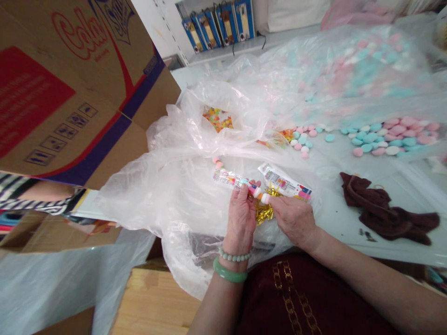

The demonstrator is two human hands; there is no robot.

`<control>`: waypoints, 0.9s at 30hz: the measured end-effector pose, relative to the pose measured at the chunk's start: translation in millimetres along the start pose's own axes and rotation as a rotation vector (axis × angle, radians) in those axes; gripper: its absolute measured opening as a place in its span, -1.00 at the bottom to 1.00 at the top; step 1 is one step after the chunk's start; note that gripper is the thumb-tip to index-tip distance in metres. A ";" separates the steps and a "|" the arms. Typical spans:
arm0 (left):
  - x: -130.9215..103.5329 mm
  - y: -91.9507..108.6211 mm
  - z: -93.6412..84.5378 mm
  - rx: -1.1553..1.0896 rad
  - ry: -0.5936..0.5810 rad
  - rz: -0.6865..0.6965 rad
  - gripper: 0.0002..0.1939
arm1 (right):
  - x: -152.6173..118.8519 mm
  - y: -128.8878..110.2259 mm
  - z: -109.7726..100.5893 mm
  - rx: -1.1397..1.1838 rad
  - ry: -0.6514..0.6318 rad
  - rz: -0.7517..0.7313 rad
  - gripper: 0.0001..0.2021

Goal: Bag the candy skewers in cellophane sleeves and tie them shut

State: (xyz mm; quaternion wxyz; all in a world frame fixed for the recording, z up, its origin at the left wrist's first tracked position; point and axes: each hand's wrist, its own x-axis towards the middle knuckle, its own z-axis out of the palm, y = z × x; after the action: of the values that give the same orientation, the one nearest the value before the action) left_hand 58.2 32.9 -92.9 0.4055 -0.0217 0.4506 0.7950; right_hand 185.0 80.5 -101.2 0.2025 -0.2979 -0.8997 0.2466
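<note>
My left hand [241, 214] is closed round a small clear packet [226, 177] with colourful print. A row of round pastel pieces, white and orange [260, 194], runs from it toward my right hand [295, 218]. The right fingertips are pinched at the white end of that row. More pink round pieces [218, 163] show beyond the packet's far end. Gold twist ties [265, 211] lie in a bunch beneath and between my hands. Just behind the right hand lies a white printed packet [284, 181]. What sits inside the left fingers is partly hidden.
Clear plastic sheeting [167, 181] spreads over the table. Pink, blue and white candies [377, 137] lie loose at the right, with a large bag of them [366, 70] behind. A brown cloth [387, 209] lies at right. A big cardboard box [80, 83] stands at left.
</note>
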 end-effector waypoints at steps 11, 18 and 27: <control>8.1 25.9 -8.3 0.028 -0.082 -0.252 -0.84 | 19.6 10.0 -3.3 0.733 -0.219 0.554 -0.88; 6.0 19.0 12.5 -0.083 -0.048 -0.152 -0.80 | 24.5 -3.3 -7.7 0.871 -0.272 0.613 -0.90; 7.4 28.2 10.4 -0.034 -0.038 -0.254 -0.77 | 49.9 -3.6 -14.8 1.658 -0.724 1.038 -0.91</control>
State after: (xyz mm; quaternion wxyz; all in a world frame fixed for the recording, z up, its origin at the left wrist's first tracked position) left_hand 37.9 37.6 -70.0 0.5108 -0.0704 0.4230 0.7451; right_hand 154.0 114.5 -76.5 -0.0692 -0.3239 -0.2166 0.9184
